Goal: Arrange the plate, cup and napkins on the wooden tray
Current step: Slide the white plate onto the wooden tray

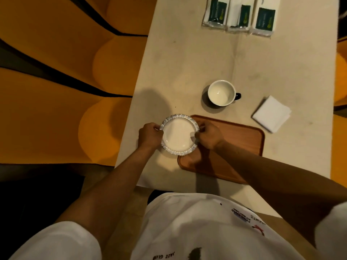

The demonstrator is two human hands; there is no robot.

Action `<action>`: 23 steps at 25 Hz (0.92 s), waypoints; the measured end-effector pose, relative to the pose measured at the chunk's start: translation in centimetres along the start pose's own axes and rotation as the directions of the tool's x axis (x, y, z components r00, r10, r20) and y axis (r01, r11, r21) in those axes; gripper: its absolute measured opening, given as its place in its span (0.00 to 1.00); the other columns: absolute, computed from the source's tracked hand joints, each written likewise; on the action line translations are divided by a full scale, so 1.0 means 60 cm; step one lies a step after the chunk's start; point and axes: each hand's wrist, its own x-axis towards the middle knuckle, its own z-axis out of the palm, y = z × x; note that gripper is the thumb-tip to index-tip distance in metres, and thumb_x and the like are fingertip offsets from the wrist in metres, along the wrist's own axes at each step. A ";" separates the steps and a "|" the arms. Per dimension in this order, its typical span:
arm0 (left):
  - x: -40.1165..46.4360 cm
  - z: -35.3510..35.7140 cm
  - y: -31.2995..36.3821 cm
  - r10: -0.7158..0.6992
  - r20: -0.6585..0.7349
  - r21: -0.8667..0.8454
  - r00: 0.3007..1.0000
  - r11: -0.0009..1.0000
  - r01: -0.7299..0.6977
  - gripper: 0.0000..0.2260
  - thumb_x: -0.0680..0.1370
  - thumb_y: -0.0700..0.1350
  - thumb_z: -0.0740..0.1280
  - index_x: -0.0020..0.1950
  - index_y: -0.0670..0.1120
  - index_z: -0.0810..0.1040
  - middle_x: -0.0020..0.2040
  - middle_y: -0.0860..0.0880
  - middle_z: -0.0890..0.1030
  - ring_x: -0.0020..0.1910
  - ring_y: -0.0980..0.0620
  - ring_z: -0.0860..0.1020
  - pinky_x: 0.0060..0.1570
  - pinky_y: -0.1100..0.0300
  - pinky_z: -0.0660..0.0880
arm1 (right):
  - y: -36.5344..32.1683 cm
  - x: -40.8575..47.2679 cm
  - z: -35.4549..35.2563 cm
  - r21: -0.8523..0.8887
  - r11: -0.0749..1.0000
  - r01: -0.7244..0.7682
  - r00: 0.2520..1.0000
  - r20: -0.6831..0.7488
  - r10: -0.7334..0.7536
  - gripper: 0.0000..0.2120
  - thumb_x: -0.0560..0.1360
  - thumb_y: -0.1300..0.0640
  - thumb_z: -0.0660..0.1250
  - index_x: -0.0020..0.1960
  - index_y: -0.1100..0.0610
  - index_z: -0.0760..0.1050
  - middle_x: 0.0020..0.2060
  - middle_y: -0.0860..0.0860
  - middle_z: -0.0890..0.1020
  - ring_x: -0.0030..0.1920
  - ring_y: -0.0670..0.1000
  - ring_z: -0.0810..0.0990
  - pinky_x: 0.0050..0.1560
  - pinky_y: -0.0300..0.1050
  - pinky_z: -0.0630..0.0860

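Note:
A small white plate [178,135] with a patterned blue-grey scalloped rim is held between both hands, over the left edge of the wooden tray [242,139]. My left hand [150,136] grips its left rim and my right hand [209,136] grips its right rim. An empty white cup [221,92] with a dark handle stands on the table beyond the tray. A stack of folded white napkins [271,113] lies to the right of the cup, just past the tray's far right corner.
Three wrapped packets with green labels [239,15] lie in a row at the far end of the beige table [187,59]. The table's left edge runs close by my left hand, with orange and black floor [56,81] beyond.

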 end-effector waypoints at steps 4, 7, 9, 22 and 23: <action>-0.012 0.048 0.040 0.032 0.109 -0.033 0.994 0.999 -0.029 0.10 0.74 0.39 0.67 0.53 0.43 0.84 0.50 0.43 0.86 0.48 0.43 0.84 0.52 0.51 0.81 | 0.061 -0.007 -0.055 -0.031 0.999 -0.014 0.998 -0.057 0.013 0.14 0.69 0.63 0.71 0.53 0.54 0.73 0.46 0.50 0.80 0.46 0.51 0.78 0.45 0.41 0.71; -0.015 0.072 0.055 0.043 0.160 0.006 0.986 0.999 -0.045 0.11 0.74 0.39 0.65 0.52 0.44 0.85 0.49 0.43 0.86 0.47 0.42 0.84 0.51 0.47 0.82 | 0.091 -0.009 -0.074 -0.024 0.999 -0.022 0.996 -0.088 0.020 0.14 0.70 0.62 0.71 0.53 0.53 0.73 0.44 0.48 0.79 0.44 0.48 0.76 0.39 0.37 0.70; -0.016 0.084 0.059 0.060 0.185 0.033 0.981 0.997 -0.067 0.10 0.75 0.39 0.65 0.52 0.43 0.84 0.48 0.42 0.86 0.46 0.41 0.84 0.50 0.47 0.82 | 0.107 -0.008 -0.076 -0.003 0.999 -0.033 0.994 -0.104 0.032 0.14 0.70 0.63 0.71 0.54 0.54 0.74 0.45 0.48 0.79 0.45 0.48 0.76 0.43 0.38 0.71; -0.020 0.110 0.060 0.089 0.182 0.138 0.979 0.984 -0.115 0.08 0.76 0.38 0.65 0.50 0.42 0.84 0.48 0.41 0.85 0.46 0.43 0.83 0.46 0.54 0.81 | 0.154 -0.001 -0.061 0.067 0.997 -0.041 0.993 -0.103 0.048 0.17 0.69 0.65 0.70 0.55 0.53 0.74 0.46 0.48 0.79 0.46 0.51 0.78 0.45 0.44 0.75; -0.020 0.111 0.059 0.095 0.178 0.148 0.979 0.981 -0.122 0.09 0.76 0.38 0.65 0.50 0.42 0.84 0.49 0.42 0.85 0.46 0.43 0.83 0.45 0.57 0.78 | 0.156 -0.001 -0.061 0.071 0.997 -0.043 0.994 -0.099 0.050 0.17 0.69 0.65 0.70 0.55 0.53 0.74 0.46 0.48 0.79 0.46 0.51 0.78 0.45 0.45 0.76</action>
